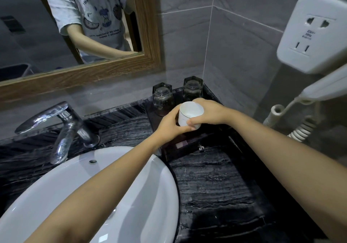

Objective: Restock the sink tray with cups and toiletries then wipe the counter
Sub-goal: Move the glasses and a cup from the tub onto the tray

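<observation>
fingers [191,123] of both hands wrapped round white cup [190,115], left hand [170,125] at 9 o'clock, right hand [208,112] at 3, above dark tray [189,145]; two glasses [163,98] at 12.

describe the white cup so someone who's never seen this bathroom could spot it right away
Start at the white sink basin and look right to the dark tray in the counter's back corner. Above it, the left hand and right hand hold the white cup. Unlike the two upturned clear glasses behind, it is opaque and mouth-up.

White cup [190,115] upright over dark tray [187,139], perhaps touching it.
</observation>
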Demonstrator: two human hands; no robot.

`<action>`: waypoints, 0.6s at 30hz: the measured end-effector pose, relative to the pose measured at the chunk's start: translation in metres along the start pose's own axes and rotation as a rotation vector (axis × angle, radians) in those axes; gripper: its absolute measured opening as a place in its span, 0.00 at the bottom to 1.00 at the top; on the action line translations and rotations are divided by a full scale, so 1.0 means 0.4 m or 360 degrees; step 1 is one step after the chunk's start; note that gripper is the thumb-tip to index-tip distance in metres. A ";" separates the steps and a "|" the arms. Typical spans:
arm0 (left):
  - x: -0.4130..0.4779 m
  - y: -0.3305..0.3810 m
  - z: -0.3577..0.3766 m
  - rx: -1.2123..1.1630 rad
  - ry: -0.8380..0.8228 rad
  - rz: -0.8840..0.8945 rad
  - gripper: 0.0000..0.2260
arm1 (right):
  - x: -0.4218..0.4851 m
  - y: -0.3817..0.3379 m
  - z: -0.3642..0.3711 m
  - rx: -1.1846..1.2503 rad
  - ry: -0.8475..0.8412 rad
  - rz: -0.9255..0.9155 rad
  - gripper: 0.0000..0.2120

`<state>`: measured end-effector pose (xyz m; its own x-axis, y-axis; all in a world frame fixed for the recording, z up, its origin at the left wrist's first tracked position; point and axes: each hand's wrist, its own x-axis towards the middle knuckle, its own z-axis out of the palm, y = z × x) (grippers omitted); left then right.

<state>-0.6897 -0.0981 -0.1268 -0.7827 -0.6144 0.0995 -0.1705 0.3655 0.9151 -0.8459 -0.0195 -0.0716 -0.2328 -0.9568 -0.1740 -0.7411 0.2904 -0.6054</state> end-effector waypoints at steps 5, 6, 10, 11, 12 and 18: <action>0.005 0.008 -0.007 0.0014 0.0057 -0.0069 0.34 | -0.008 -0.006 -0.013 0.0042 -0.0026 -0.0048 0.27; 0.004 0.008 -0.010 -0.0005 0.0075 -0.0083 0.34 | -0.009 -0.003 -0.015 0.0105 -0.0002 -0.0045 0.27; 0.003 0.003 -0.012 -0.0156 0.0166 -0.0157 0.35 | -0.005 0.029 -0.001 0.0338 0.0452 0.0027 0.17; 0.004 -0.001 -0.010 -0.0177 0.0169 -0.0168 0.35 | -0.002 0.044 0.007 0.0285 0.0529 0.0038 0.15; 0.006 -0.005 -0.006 -0.0185 0.0162 -0.0173 0.35 | 0.000 0.060 0.017 0.0246 0.0554 0.0050 0.14; 0.031 -0.015 0.032 -0.0168 0.0079 -0.0213 0.33 | 0.018 0.133 0.054 0.0373 0.0668 0.0195 0.10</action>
<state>-0.7061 -0.0989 -0.1359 -0.7263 -0.6873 -0.0089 -0.2050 0.2042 0.9572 -0.8734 -0.0111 -0.1219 -0.5785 -0.8145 0.0438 -0.5422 0.3438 -0.7667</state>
